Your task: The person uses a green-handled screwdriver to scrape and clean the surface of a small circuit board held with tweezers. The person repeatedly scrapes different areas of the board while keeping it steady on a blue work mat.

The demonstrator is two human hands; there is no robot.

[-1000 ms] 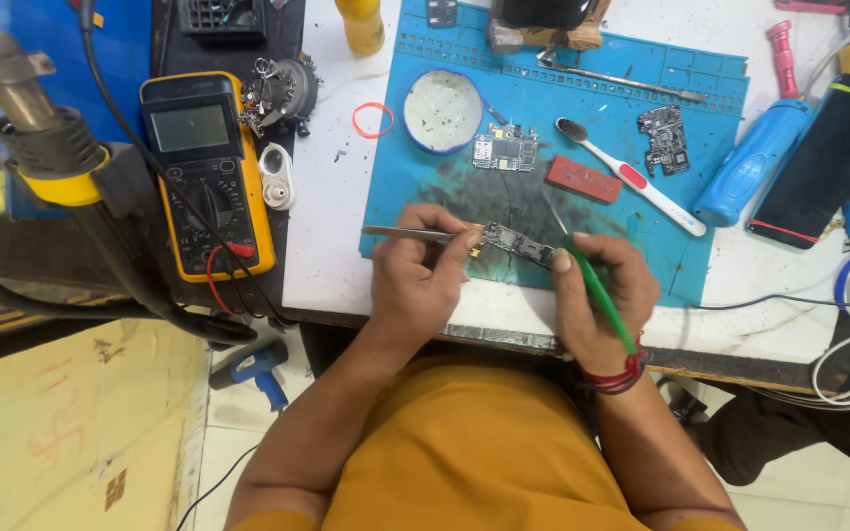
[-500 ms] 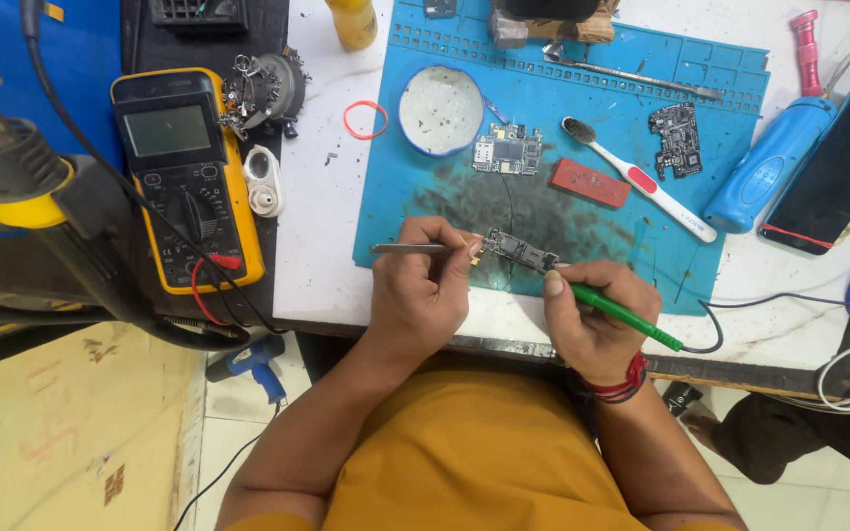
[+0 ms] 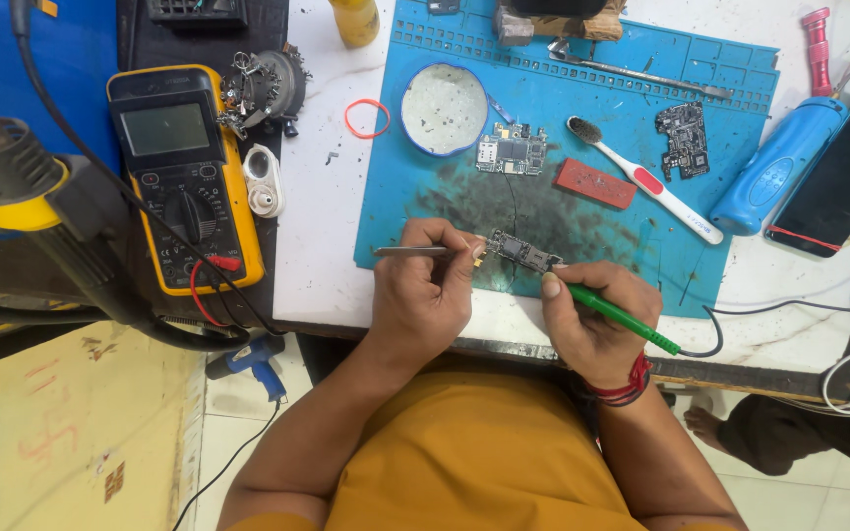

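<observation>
Head view: the left hand (image 3: 425, 295) is pinching tweezers (image 3: 413, 252) and the right hand (image 3: 592, 320) is gripping a green soldering iron (image 3: 622, 318) at the small circuit board (image 3: 523, 254). Work looks mid-way; other boards (image 3: 512, 152) are lying untouched on the blue mat (image 3: 720, 88).

At the blue mat (image 3: 582, 98), the left hand (image 3: 425, 295) pinches metal tweezers (image 3: 413, 252) against a small circuit board (image 3: 523, 253), while the right hand (image 3: 592, 320) grips a green-handled soldering iron (image 3: 622, 317) touching it
</observation>
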